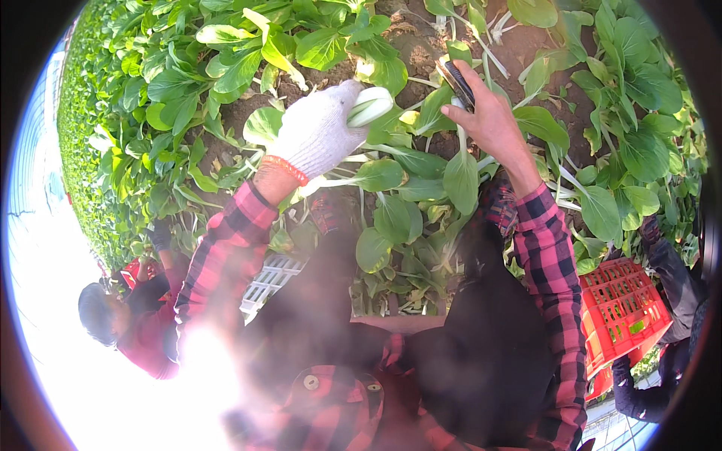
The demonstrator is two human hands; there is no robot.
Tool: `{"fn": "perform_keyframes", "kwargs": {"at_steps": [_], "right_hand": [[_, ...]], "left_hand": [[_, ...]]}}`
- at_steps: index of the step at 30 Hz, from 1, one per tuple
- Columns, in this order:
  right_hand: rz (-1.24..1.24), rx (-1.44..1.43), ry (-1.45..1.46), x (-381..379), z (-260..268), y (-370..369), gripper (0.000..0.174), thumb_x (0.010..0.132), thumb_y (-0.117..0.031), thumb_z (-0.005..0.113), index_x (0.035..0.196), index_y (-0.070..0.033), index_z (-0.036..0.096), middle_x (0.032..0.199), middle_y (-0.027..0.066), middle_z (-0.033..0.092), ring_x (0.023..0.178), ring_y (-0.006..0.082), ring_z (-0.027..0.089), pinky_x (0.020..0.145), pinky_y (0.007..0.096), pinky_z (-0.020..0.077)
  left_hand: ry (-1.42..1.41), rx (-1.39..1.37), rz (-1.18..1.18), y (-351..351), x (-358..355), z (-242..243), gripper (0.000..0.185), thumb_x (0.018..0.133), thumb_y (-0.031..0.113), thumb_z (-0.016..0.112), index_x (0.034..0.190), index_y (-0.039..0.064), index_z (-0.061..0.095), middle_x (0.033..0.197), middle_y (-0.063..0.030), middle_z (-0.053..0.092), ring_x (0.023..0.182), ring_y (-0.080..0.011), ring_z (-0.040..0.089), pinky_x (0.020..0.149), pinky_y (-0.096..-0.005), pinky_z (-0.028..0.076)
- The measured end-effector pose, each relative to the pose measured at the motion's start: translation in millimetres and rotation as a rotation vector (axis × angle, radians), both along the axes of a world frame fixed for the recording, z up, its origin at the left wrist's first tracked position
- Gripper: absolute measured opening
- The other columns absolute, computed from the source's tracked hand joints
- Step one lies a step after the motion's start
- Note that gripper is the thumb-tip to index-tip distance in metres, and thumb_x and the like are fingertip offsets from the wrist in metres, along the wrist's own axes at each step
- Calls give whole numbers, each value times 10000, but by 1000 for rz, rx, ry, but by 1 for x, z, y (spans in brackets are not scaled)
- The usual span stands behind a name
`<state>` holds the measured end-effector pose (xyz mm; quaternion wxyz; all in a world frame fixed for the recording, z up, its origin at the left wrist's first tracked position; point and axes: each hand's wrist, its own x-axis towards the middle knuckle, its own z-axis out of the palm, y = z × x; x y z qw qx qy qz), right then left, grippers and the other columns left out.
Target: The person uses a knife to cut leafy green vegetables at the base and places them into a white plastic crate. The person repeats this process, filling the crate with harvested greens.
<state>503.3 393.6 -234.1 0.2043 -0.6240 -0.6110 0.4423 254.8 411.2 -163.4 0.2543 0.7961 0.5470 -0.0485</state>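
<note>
My left hand [324, 128], in a white knit glove with an orange cuff, is closed around a leafy green plant, perhaps bok choy. Its pale stalk base [370, 107] points out past the thumb side. Bare, my right hand [488, 113] grips a small dark-handled tool, probably a knife [458, 82], held over the soil; its blade cannot be made out clearly. Loose green leaves [462, 175] with white stalks lie on the ground below and between both hands.
Standing leafy greens [225, 73] fill the left and far side, with more plants [637, 84] at right. A red plastic crate [626, 310] is at the right beside a person [677, 293]. Another person [135, 321] crouches at left. A white crate [273, 282] is partly hidden behind my left leg.
</note>
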Motion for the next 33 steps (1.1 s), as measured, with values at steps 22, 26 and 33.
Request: {"fn": "perform_keyframes", "kwargs": {"at_steps": [22, 26, 33], "right_hand": [[-19, -483, 366, -57, -90, 92, 544, 1032, -154, 518, 1537, -289, 369, 737, 4, 558, 540, 95, 507, 494, 278, 482], [89, -680, 466, -56, -79, 77, 566, 1019, -146, 534, 1549, -230, 353, 706, 11, 566, 539, 84, 517, 487, 263, 456], [-249, -477, 514, -31, -28, 26, 723, 933, -107, 645, 1565, -163, 298, 768, -1, 592, 572, 74, 545, 508, 248, 472]], "left_hand": [[448, 131, -189, 79, -24, -91, 368, 769, 126, 684, 1129, 66, 639, 1317, -156, 556, 841, -354, 712, 744, -468, 570], [499, 72, -137, 78, -29, -83, 453, 763, 147, 693, 1207, 92, 625, 1346, -139, 556, 896, -361, 703, 792, -465, 566], [-185, -36, 22, 27, -63, 0, 572, 751, 143, 731, 1305, 91, 595, 1286, -129, 621, 1058, -317, 670, 931, -366, 529]]}}
